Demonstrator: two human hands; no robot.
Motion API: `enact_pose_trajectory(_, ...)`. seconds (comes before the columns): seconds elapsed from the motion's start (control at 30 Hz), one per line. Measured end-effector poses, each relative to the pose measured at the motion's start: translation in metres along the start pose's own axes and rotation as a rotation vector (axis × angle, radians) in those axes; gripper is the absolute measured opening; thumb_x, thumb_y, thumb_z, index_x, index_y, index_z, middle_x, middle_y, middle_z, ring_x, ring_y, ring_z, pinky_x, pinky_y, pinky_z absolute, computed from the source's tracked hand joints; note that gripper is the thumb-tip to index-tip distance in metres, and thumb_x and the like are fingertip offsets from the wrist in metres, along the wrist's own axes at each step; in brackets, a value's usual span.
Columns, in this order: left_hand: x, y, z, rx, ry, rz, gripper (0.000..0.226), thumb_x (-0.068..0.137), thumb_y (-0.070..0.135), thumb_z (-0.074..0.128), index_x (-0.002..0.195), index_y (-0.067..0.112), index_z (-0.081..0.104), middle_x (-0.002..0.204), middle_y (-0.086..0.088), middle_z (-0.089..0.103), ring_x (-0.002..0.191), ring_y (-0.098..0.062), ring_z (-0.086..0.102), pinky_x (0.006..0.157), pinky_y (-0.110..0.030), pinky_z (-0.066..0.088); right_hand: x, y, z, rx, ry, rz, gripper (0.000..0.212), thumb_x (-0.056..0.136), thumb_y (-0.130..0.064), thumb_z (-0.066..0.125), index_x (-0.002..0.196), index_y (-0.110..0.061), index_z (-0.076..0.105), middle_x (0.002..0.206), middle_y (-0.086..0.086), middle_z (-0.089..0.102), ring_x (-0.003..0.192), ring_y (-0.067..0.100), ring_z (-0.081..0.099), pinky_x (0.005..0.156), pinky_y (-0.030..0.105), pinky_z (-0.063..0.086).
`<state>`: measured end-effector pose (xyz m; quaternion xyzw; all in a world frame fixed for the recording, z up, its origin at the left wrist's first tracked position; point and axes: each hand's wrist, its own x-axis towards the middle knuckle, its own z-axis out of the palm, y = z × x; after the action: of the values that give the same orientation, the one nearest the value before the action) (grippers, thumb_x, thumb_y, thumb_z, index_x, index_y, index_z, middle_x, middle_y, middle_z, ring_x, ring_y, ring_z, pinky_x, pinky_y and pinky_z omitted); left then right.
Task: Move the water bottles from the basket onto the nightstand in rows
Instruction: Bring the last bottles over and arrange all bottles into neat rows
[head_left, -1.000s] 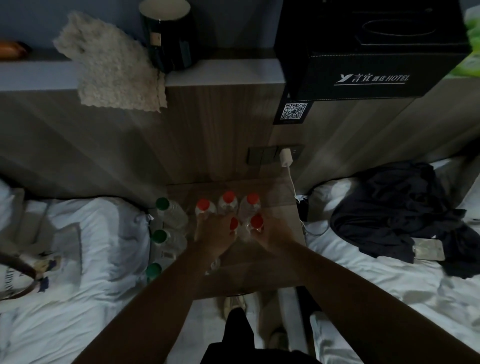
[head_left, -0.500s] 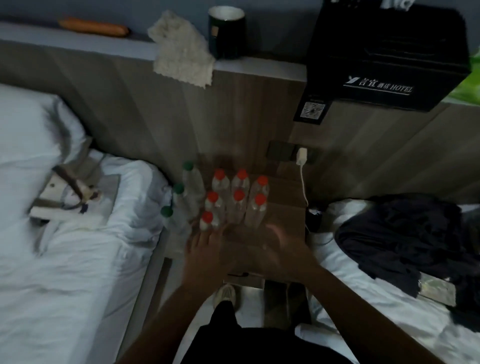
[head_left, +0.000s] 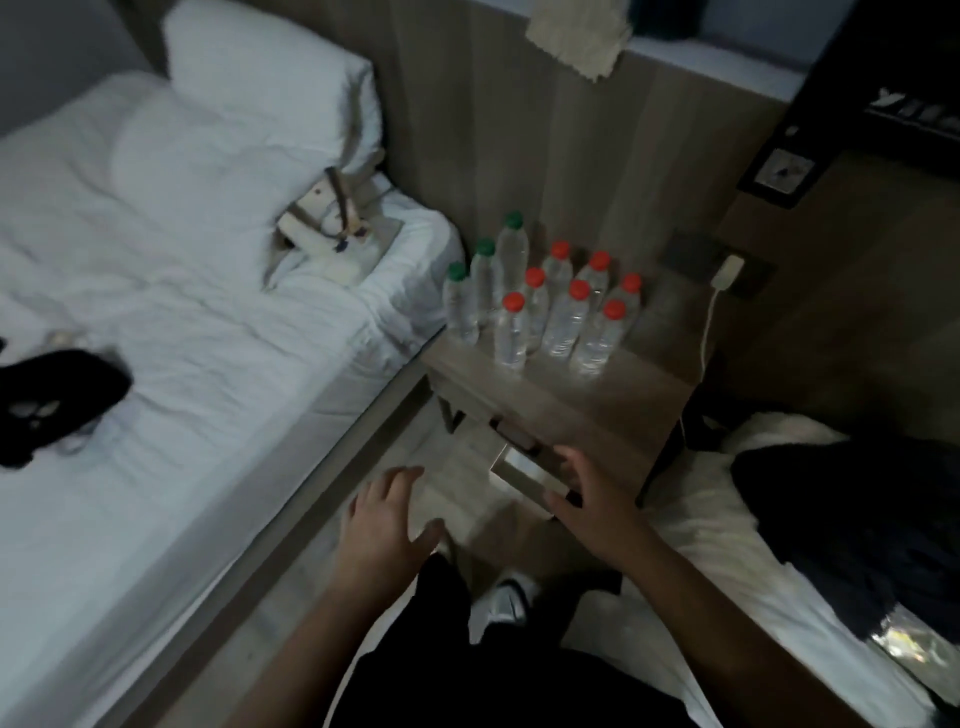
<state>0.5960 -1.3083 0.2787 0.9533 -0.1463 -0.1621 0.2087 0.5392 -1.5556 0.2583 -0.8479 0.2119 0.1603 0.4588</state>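
Several clear water bottles stand upright in rows at the back left of the wooden nightstand (head_left: 597, 405). Three green-capped bottles (head_left: 485, 280) form the left row; the red-capped bottles (head_left: 566, 317) stand in rows to their right. A small light basket with handles (head_left: 332, 223) sits on the left bed by the pillow; its inside is hidden. My left hand (head_left: 387, 525) hovers open over the floor gap, holding nothing. My right hand (head_left: 592, 499) is open with fingers spread at the nightstand's front edge, well short of the bottles.
A white bed (head_left: 156, 312) with a black garment (head_left: 52, 405) lies left. Another bed with dark clothes (head_left: 857, 519) lies right. A white charger and cable (head_left: 724, 275) hang on the wooden wall panel. A cloth (head_left: 582, 36) drapes from the ledge above.
Both hands have let go of the red-capped bottles and pulled back toward me, off the nightstand top. The view has swung left and back, showing more of the left bed.
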Motion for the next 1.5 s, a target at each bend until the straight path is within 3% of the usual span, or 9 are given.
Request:
enact_pose_trajectory(0.27,-0.093,-0.065,-0.006,-0.094,0.199,-0.270,0.058,0.080,0.039,0.066,0.132,0.024,0.046,0.135,0.001,0.048,0.125,-0.021,0.045,0.099,-0.040,0.039,-0.005,-0.047,0.048,-0.173,-0.227,-0.158,0.059,0.090,-0.028,0.060,0.143,-0.028,0.032,0.138,0.004,0.046,0.123,0.023,0.051,0.101,0.042,0.046)
enact_pose_trajectory(0.4,-0.146,-0.104,-0.008,-0.178,0.270,-0.371,0.059,0.079,0.045,0.062,0.131,0.022,0.047,0.132,0.000,0.050,0.122,-0.021,0.048,0.099,-0.038,0.042,-0.015,-0.080,0.095,-0.317,-0.298,-0.247,0.058,0.091,-0.035,0.057,0.142,-0.033,0.030,0.139,-0.002,0.045,0.117,0.017,0.053,0.095,0.031,0.046)
enact_pose_trajectory(0.63,-0.260,-0.192,-0.017,-0.247,0.349,-0.498,0.055,0.081,0.036,0.067,0.131,0.023,0.047,0.131,0.002,0.050,0.122,-0.019,0.048,0.100,-0.039,0.042,-0.082,-0.133,0.223,-0.397,-0.370,-0.359,0.056,0.092,-0.037,0.055,0.142,-0.032,0.031,0.137,-0.005,0.046,0.105,0.013,0.055,0.086,0.031,0.046)
enact_pose_trajectory(0.73,-0.320,-0.236,-0.019,-0.264,0.377,-0.559,0.055,0.080,0.038,0.066,0.130,0.024,0.048,0.131,0.004,0.050,0.122,-0.017,0.048,0.100,-0.037,0.042,-0.124,-0.143,0.290,-0.400,-0.435,-0.406,0.055,0.090,-0.038,0.057,0.139,-0.030,0.035,0.134,-0.001,0.049,0.100,0.017,0.060,0.092,0.037,0.049)
enact_pose_trajectory(1.03,-0.478,-0.315,-0.020,-0.314,0.550,-0.797,0.054,0.082,0.036,0.066,0.131,0.022,0.048,0.132,0.002,0.050,0.125,-0.017,0.045,0.104,-0.036,0.037,-0.227,-0.185,0.436,-0.492,-0.676,-0.567,0.056,0.091,-0.039,0.056,0.141,-0.028,0.034,0.134,0.001,0.046,0.096,0.014,0.058,0.091,0.031,0.047)
enact_pose_trajectory(1.27,-0.536,-0.341,-0.014,-0.383,0.658,-0.938,0.059,0.078,0.047,0.059,0.131,0.022,0.047,0.133,0.002,0.049,0.126,-0.018,0.045,0.105,-0.038,0.038,-0.259,-0.224,0.502,-0.560,-0.725,-0.758,0.047,0.089,-0.027,0.061,0.133,-0.018,0.046,0.129,0.009,0.052,0.090,0.012,0.054,0.083,0.019,0.038)
enact_pose_trajectory(1.5,-0.572,-0.385,-0.025,-0.395,0.714,-1.055,0.056,0.080,0.035,0.067,0.131,0.019,0.048,0.133,0.000,0.049,0.125,-0.020,0.046,0.103,-0.040,0.039,-0.271,-0.246,0.563,-0.611,-0.803,-0.806,0.050,0.091,-0.030,0.059,0.137,-0.020,0.042,0.133,0.006,0.051,0.098,0.008,0.052,0.084,0.020,0.037)
